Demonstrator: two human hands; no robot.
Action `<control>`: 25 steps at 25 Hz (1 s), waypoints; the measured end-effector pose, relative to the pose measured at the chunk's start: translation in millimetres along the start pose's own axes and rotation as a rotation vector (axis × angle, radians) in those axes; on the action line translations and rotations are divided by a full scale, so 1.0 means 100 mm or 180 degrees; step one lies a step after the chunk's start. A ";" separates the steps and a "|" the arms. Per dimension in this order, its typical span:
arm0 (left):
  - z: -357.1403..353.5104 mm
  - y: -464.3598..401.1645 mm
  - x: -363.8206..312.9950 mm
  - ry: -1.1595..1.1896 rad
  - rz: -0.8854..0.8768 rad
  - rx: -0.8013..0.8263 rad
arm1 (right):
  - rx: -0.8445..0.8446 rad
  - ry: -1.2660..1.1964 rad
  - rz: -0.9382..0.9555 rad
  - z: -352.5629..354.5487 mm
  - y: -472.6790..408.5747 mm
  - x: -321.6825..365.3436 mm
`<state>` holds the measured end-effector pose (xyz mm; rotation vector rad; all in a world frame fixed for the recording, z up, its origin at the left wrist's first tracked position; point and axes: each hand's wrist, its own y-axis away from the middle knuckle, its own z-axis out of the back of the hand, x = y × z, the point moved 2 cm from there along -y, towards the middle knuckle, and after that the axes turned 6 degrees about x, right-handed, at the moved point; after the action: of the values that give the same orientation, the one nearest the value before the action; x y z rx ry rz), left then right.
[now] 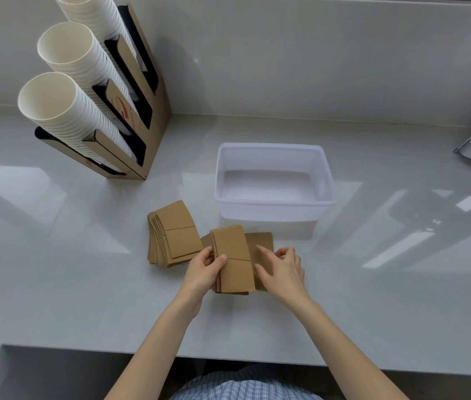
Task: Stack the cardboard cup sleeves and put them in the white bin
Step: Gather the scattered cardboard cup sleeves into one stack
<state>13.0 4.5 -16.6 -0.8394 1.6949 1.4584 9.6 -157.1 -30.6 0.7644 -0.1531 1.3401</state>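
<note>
White bin (274, 210) sits empty mid-table, translucent plastic, rectangular. Just left of it a fanned pile of flat brown sleeves (174, 235) lies on the table (55, 255) — the left hand (204, 272) pinches a smaller stack (232, 262), right hand (281, 269) loose, fingers spread on a single sleeve (260, 243).

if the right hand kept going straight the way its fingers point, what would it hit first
Probably the loose cardboard sleeve lying flat just ahead of the right hand, whose fingers already reach over it. Beyond that stands the white bin. Height above the sleeve is unclear.
</note>
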 end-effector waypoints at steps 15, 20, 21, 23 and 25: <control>0.02 0.01 0.03 -0.0126 0.0104 -0.0002 | -0.0424 0.0276 -0.0670 0.00 -0.01 0.05; 0.03 0.03 0.02 -0.0093 0.0082 -0.0025 | -0.0217 0.0218 -0.0975 0.04 -0.03 0.06; 0.03 0.04 0.02 -0.0100 0.0085 -0.0025 | -0.0192 0.0173 -0.1029 0.04 -0.03 0.06; 0.03 0.04 0.02 -0.0119 0.0098 -0.0025 | -0.0172 0.0013 -0.1120 0.07 -0.04 0.05; 0.03 0.04 0.01 -0.0125 0.0105 -0.0008 | -0.0198 -0.0132 -0.1110 0.09 -0.05 0.00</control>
<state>8.9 8.0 -15.6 -0.7826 1.6852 1.4900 17.5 -162.5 -25.9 0.7290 -0.0888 0.9852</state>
